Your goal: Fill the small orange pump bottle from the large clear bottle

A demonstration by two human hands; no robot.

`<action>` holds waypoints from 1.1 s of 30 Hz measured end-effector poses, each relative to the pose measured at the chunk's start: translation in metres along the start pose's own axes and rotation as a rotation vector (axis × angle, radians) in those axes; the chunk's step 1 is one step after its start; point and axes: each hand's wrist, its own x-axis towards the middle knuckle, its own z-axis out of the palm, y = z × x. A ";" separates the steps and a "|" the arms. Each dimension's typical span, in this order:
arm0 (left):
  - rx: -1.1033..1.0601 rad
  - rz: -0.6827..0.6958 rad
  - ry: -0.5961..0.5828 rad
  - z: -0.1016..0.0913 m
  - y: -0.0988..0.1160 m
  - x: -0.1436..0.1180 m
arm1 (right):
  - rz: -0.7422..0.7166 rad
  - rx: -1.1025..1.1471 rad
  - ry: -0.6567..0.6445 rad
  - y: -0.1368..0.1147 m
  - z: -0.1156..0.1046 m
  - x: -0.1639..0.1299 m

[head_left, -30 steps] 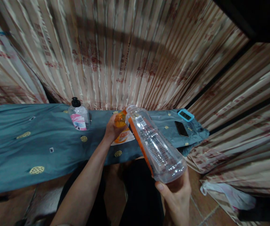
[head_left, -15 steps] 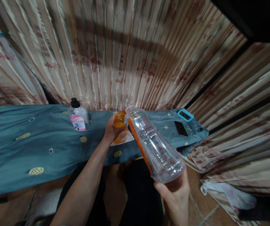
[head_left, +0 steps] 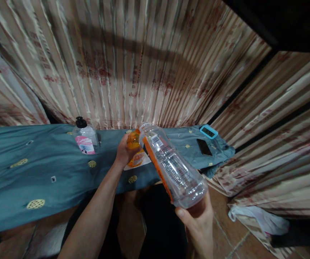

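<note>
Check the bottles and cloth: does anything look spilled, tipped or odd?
No spill shows on the blue-green cloth. The clear bottle tilts, but the right hand supports its base. A crumpled white bundle, low at the right by the curtain, looks untidy; what it is, I can't tell.

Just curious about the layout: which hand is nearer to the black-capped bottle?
Left. The left hand holds the orange bottle, to the right of the black-capped bottle; the right hand is farther right and lower in view, holding the tilted clear bottle.
</note>
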 end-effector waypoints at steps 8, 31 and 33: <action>-0.013 -0.019 0.025 0.002 -0.004 0.000 | -0.006 -0.062 -0.081 0.004 -0.009 -0.001; -0.105 0.007 0.062 0.006 -0.012 -0.002 | -0.041 -0.027 -0.116 0.017 -0.016 -0.003; -0.101 -0.003 0.076 0.007 -0.012 -0.003 | -0.026 -0.020 -0.101 0.017 -0.014 -0.003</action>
